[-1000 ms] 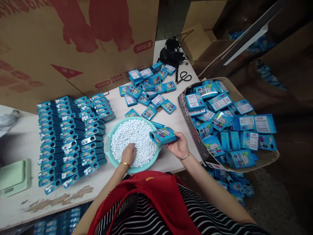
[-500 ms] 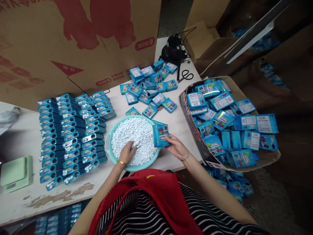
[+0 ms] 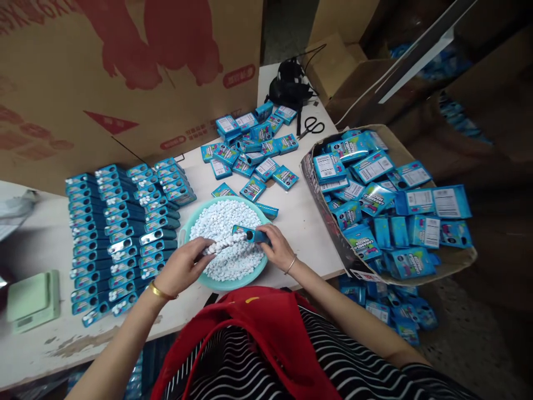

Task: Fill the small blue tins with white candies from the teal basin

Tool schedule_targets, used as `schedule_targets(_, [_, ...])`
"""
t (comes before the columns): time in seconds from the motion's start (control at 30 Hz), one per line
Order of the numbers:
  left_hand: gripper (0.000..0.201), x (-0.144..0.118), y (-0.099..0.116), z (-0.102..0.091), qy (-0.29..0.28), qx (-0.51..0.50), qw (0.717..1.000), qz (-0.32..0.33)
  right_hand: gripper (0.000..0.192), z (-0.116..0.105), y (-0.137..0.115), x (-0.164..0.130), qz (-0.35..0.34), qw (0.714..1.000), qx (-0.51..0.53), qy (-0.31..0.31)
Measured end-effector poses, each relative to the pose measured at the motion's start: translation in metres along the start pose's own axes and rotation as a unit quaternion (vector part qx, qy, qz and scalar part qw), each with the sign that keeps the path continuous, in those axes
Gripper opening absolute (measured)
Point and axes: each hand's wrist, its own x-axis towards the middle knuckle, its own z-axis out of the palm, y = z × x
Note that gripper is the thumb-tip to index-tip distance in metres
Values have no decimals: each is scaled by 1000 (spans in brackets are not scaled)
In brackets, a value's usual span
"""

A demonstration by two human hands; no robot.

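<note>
Over a light-green basin (image 3: pixel 195 280) heaped with small white candies (image 3: pixel 227 270), my right hand (image 3: pixel 278 248) grips a blue candy box (image 3: pixel 255 235). The box is tipped on its side, its round opening facing my left hand (image 3: pixel 183 265). White candies lie along and beyond the fingers of that left hand, which is curled around a scoop of them at the basin's left side. The candies reach close to the opening; whether any pass into it I cannot make out.
Rows of blue boxes (image 3: pixel 120 233) stand at left, several with white candies on top. Loose boxes (image 3: pixel 250 147) lie behind the basin, near black scissors (image 3: pixel 312 126). A full carton (image 3: pixel 327 222) is at right, a green scale (image 3: pixel 33 300) far left, a large carton (image 3: pixel 166 122) behind.
My left hand has come up out of the candies with a scoop of them. My right hand has tilted the box from upright onto its side and brought it left over the basin.
</note>
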Motion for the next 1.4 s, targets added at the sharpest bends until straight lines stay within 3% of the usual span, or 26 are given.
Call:
schedule_targets(0.13, [27, 9, 15, -10, -71, 106, 992, -6, 39, 10, -2, -2, -34, 999, -29, 1])
schedule_targets(0.27, [25, 15, 42, -22, -128, 224, 965, -39, 39, 16, 0, -5, -48, 998, -49, 2])
schedule_targets(0.43, [22, 20, 78, -30, -151, 313, 937, -43, 38, 21, 3, -7, -47, 997, -55, 8])
schedule_targets(0.53, [25, 19, 85, -29, -151, 336, 929, -32, 38, 23, 5, -6, -52, 997, -58, 7])
schedule_targets(0.63, [24, 12, 68, -27, -119, 321, 939, -22, 38, 24, 7, -6, -54, 997, -54, 11])
schedule_targets(0.77, [27, -4, 5, -16, -45, 270, 957, -93, 38, 21, 9, -6, -34, 999, -31, 28])
schedule_targets(0.87, [24, -6, -48, 14, -75, 241, 951, -177, 36, 15, 8, -5, -6, 999, -2, 54])
schedule_targets(0.93, [22, 4, -68, 44, -87, 184, 961, -188, 34, 10, 6, -4, 18, 997, 16, 70])
schedule_targets(1.07, [27, 36, -74, 103, -60, 109, 978, -166, 30, 4, 5, 0, 63, 994, 27, 91])
schedule_targets(1.17, [28, 49, -69, 123, -39, 59, 986, -151, 29, 3, 8, -1, 93, 989, 35, 105])
schedule_targets(1.27, [28, 42, -69, 118, -24, 10, 991, -134, 30, 1, 10, -4, 116, 986, 46, 113])
schedule_targets(1.4, [30, 18, -60, 83, -8, -41, 994, -98, 29, -7, 10, -6, 94, 989, 14, 114])
